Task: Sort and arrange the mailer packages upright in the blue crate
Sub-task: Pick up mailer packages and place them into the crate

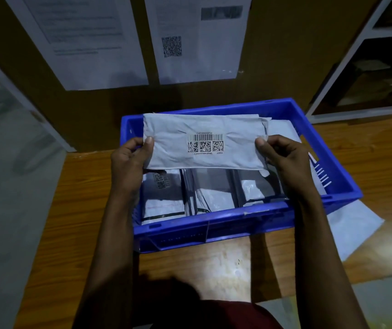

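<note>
A blue crate (214, 224) stands on a wooden table. Over its middle I hold a grey mailer package (173, 143) with a barcode label facing me. My left hand (131, 160) pinches its left end, thumb on the front. My right hand (282, 157) pinches its right end the same way. Below it, several grey and dark mailers (164, 198) stand side by side in the near part of the crate. Another mailer (282, 125) shows behind the held one at the crate's far right.
The wooden table (83, 198) ends at the left, with grey floor beyond. A flat grey mailer (354, 224) lies on the table under the crate's right side. Papers (197, 39) hang on a brown wall behind. A white shelf unit (368, 74) stands at the back right.
</note>
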`<action>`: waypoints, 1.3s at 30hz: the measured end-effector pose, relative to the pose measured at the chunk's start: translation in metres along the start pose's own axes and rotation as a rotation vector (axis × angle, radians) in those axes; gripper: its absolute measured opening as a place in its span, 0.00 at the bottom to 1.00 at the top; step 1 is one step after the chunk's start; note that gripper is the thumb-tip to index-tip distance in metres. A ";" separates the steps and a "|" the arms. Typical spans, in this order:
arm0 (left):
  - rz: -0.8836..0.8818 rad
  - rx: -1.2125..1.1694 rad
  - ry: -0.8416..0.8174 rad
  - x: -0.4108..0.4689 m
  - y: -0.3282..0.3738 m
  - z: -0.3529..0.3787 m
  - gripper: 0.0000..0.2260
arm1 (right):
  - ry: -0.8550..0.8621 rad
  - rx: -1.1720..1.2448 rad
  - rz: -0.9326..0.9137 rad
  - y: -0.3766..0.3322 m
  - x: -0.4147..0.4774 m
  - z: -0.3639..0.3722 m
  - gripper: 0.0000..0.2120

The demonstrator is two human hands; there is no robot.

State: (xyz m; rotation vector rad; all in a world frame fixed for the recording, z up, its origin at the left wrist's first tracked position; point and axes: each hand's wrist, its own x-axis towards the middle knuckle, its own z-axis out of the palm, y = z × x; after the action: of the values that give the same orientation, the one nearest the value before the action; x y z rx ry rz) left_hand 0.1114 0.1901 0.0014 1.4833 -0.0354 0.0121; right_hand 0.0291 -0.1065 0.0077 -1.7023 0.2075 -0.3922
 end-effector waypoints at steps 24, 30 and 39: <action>-0.122 -0.090 -0.119 0.012 0.020 0.008 0.06 | -0.493 -0.171 0.135 -0.049 0.018 0.003 0.22; -0.087 -0.066 -0.224 0.022 0.045 0.020 0.04 | -0.652 -0.100 0.232 -0.062 0.015 0.028 0.16; -0.246 -0.022 -0.342 0.001 0.024 0.019 0.20 | -0.334 0.039 0.224 -0.044 0.012 0.037 0.11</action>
State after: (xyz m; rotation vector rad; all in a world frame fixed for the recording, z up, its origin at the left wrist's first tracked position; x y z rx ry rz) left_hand 0.1114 0.1731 0.0267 1.4449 -0.1291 -0.4398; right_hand 0.0506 -0.0696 0.0475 -1.6578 0.1411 0.0556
